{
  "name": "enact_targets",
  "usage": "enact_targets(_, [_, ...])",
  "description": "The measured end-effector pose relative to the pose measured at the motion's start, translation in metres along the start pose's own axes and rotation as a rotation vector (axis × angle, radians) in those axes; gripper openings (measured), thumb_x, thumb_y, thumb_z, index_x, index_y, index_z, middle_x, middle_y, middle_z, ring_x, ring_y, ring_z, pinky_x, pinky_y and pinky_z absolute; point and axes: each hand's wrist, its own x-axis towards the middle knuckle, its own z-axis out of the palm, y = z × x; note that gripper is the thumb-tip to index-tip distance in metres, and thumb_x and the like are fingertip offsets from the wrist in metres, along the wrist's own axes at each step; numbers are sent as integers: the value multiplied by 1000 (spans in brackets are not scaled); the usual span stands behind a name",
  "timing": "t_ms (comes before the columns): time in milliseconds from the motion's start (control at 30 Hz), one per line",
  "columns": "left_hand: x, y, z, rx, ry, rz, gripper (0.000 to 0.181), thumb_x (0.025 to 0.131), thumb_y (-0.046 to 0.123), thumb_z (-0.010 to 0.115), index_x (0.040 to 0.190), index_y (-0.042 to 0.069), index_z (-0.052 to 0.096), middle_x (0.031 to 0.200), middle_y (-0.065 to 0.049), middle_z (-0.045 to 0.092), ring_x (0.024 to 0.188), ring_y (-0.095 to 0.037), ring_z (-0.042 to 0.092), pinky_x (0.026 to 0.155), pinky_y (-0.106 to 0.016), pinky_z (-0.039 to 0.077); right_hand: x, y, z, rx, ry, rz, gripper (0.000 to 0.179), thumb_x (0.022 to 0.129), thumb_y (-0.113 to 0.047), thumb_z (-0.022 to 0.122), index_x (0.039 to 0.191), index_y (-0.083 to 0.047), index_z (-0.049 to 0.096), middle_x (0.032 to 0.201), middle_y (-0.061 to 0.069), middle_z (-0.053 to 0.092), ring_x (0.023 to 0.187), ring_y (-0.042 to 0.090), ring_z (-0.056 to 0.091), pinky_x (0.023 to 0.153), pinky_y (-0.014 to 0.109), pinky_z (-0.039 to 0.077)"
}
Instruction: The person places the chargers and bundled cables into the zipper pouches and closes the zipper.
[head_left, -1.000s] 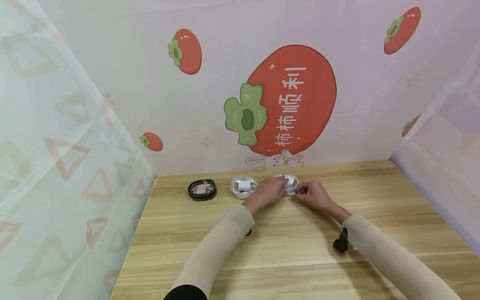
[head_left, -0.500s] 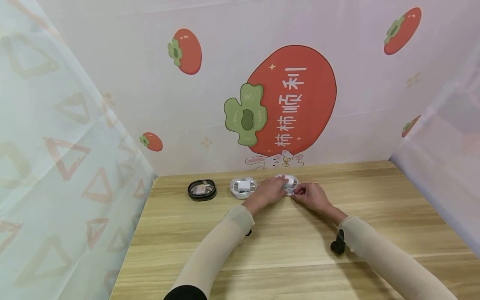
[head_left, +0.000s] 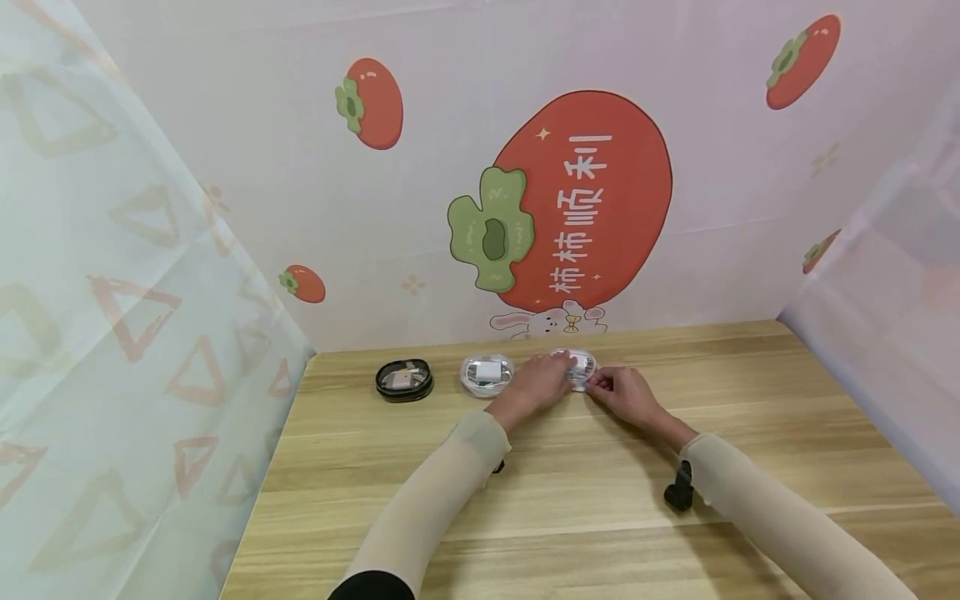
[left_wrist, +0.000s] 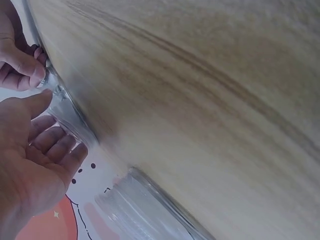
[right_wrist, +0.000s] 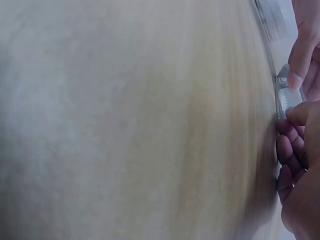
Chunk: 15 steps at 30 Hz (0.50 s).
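At the back of the table, my left hand (head_left: 531, 385) holds a clear round case (head_left: 581, 367) with a white charger plug showing in it. In the left wrist view the left hand's thumb lies along the near side of the case (left_wrist: 67, 115) and its fingers curl behind. My right hand (head_left: 626, 392) pinches the case's near right edge between thumb and forefinger. The right wrist view shows both thumbs at the case (right_wrist: 289, 97), with the right hand's other fingers curled beneath. Part of the case is hidden behind the hands.
A similar clear round case (head_left: 487, 376) with a white plug lies just left of the left hand. Farther left is a black-rimmed round one (head_left: 404, 381) with a pale plug. A printed cloth backdrop (head_left: 420, 208) rises behind the wooden table (head_left: 562, 517).
The right hand has shifted very slightly along the case's near right edge. The left hand and the other two round cases stay where they were.
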Motion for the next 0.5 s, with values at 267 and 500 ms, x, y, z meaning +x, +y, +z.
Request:
enact_targets(267, [-2, 4, -1, 112, -19, 22, 52, 112, 34, 54, 163, 33, 43, 168, -4, 42, 149, -26, 49, 119, -42, 45, -2, 1, 0, -49, -4, 15, 6, 95, -7, 78, 90, -5, 75, 80, 1, 70, 71, 12, 56, 64, 25, 48])
enact_targets(500, [0, 7, 0, 184, 18, 26, 49, 111, 32, 55, 160, 30, 48, 158, -5, 55, 134, -24, 62, 108, -38, 55, -2, 1, -4, -105, 0, -37, 6, 95, -9, 79, 90, -6, 76, 80, 0, 70, 70, 12, 57, 63, 28, 50])
